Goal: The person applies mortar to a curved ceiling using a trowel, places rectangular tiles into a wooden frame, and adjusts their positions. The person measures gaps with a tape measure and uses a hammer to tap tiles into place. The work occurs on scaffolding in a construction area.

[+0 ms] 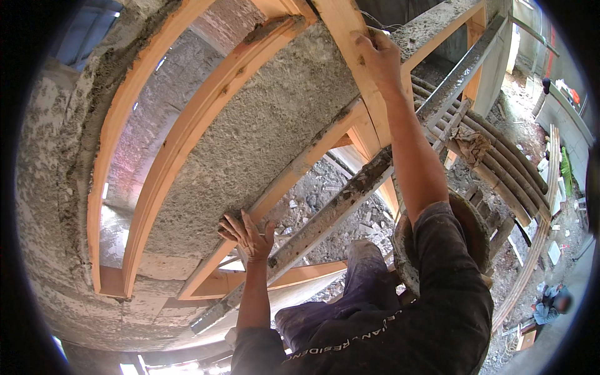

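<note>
Bordering the rough cement wall point(250, 125), the wooden frame point(369, 97) looks stiff and heavy, best held by its edges, where the right hand point(379, 55) curls over the upper board point(341, 25) and the left hand point(247, 237) rests spread at the lower rail point(306, 164).

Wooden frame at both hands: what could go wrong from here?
The bare right hand grips the wooden frame, so a splinter seems possible. The rough wall could scrape the left hand beside it. The round tub, seen behind the right arm, might get knocked.
</note>
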Demonstrator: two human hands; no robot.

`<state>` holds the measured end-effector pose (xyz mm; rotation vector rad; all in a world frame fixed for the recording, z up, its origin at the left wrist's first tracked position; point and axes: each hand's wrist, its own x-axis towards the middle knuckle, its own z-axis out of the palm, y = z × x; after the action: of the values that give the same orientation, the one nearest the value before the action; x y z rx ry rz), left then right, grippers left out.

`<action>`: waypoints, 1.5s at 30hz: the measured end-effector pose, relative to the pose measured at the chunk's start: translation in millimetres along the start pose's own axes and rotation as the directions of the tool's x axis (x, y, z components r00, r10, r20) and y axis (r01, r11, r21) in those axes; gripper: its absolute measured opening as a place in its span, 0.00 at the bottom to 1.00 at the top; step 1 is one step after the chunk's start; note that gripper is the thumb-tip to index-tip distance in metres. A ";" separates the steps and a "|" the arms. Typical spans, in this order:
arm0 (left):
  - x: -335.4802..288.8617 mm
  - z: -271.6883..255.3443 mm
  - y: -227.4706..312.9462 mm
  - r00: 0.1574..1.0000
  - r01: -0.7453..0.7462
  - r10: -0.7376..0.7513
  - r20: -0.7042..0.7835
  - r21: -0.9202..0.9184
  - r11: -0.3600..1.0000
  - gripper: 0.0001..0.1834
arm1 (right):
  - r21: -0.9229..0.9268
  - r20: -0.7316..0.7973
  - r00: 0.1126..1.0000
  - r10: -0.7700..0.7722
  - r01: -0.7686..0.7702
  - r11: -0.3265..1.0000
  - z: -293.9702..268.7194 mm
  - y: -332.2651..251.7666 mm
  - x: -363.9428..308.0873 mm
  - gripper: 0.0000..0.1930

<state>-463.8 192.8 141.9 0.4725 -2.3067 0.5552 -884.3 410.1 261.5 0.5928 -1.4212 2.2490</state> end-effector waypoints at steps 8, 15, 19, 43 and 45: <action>0.9 3.7 -1.5 1.000 0.008 -0.009 -0.012 -0.031 0.999 0.45 | -0.068 0.013 0.995 0.100 -0.098 0.993 2.1 5.7 2.8 0.17; -1.4 -0.6 -2.2 1.000 -0.007 0.007 -0.006 -0.008 1.000 0.45 | 0.019 0.046 0.992 0.114 -0.115 0.993 4.4 -7.4 -0.8 0.19; 0.6 -1.7 -2.5 1.000 -0.009 0.009 -0.011 -0.015 1.000 0.44 | -0.019 0.047 0.998 0.040 -0.039 0.999 1.7 -9.3 0.5 0.19; -0.1 0.1 -0.1 0.998 0.041 -0.038 0.043 -0.078 0.996 0.42 | 0.126 -0.044 0.984 0.175 -0.168 0.978 5.9 -22.7 -1.5 0.16; 2.1 -23.2 1.2 0.980 0.127 -0.113 0.164 -0.080 0.989 0.42 | -0.549 0.043 0.954 -0.297 0.270 0.791 -24.8 -9.3 16.1 0.15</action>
<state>-453.0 205.3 158.4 0.6281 -2.4232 0.3637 -895.8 438.3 267.6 0.5087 -1.7225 1.5036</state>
